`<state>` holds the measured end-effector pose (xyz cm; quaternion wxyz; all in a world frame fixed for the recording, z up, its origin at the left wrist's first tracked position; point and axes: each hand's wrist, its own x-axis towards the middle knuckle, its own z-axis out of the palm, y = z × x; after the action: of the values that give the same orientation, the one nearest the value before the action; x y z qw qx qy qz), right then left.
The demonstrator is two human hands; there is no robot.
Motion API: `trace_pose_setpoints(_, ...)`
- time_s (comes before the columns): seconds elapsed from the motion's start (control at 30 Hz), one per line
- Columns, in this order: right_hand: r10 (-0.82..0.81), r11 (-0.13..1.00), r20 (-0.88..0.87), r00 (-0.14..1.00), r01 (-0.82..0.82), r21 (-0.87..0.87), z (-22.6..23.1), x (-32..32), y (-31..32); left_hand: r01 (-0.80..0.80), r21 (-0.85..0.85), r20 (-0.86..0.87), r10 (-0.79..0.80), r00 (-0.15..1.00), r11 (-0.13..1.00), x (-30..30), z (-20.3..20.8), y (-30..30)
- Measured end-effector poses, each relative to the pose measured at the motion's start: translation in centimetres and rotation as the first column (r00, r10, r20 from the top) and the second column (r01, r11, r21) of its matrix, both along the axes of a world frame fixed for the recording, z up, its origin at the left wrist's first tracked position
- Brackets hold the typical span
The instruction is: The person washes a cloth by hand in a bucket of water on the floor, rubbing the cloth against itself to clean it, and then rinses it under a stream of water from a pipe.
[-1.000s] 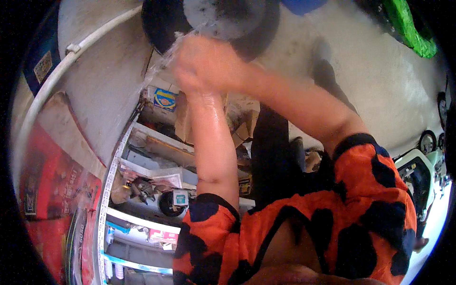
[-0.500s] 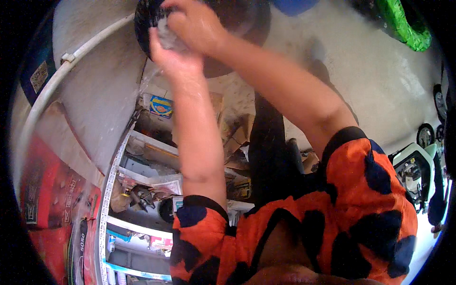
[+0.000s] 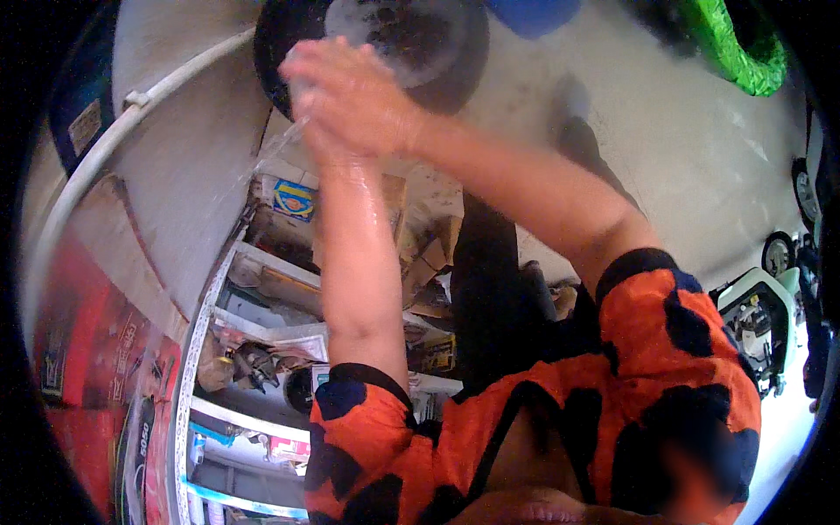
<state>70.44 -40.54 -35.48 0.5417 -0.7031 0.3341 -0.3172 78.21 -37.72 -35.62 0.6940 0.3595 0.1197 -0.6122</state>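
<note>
My two wet hands are clasped together over the near left rim of a black round tub (image 3: 468, 66). Cloudy greyish liquid (image 3: 394, 35) shows inside it. My right hand (image 3: 359, 101) lies on top, its fingers bent across the other hand. Underneath, my left hand (image 3: 324, 142) is mostly covered, and its fingers are largely hidden. Whether anything is between the palms cannot be seen. A thin splash of water (image 3: 278, 144) streaks down left of the left wrist, and the left forearm glistens.
A pale pipe (image 3: 175, 83) runs along the left wall. Below the hands stand a white metal shelf (image 3: 186, 398) with clutter and a blue-and-yellow box (image 3: 293, 201). Red boxes (image 3: 87, 350) fill the lower left. A blue container (image 3: 538, 13) and a green wrapped ring (image 3: 757, 61) lie beyond.
The hands have come down toward me and closed together. A greyish-white wad or foam seen in the left palm earlier is now hidden. More of the tub's inside shows.
</note>
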Motion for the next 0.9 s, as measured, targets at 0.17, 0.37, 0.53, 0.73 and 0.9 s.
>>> trace_pose_setpoints(0.17,0.078,0.997,-0.252,0.964,-0.082,-0.004,2.2,-1.9,-1.9,-0.105,-0.047,-0.125,0.098,0.987,0.993,-2.9,3.8,0.8)
trace_pose_setpoints(0.37,-0.025,0.992,-0.145,0.989,0.006,-0.13,9.7,-5.4,-5.2,-0.314,-0.038,-0.151,0.305,0.94,0.949,-2.1,4.8,1.3)
trace_pose_setpoints(0.53,0.042,0.929,-0.033,0.999,-0.051,-0.366,24.3,-5.6,-11.5,-0.424,0.055,-0.07,0.427,0.902,0.904,-4.1,12.3,-1.1)
trace_pose_setpoints(0.73,0.354,0.577,0.296,0.887,0.042,-0.815,43.9,-2.2,-14.9,-0.435,-0.069,-0.229,0.411,0.883,0.898,-2.5,13.6,0.8)
trace_pose_setpoints(0.9,0.514,0.373,0.219,0.829,0.013,-0.928,53.3,0.6,-12.7,-0.433,-0.061,-0.127,0.423,0.897,0.899,-2.3,19.0,3.1)
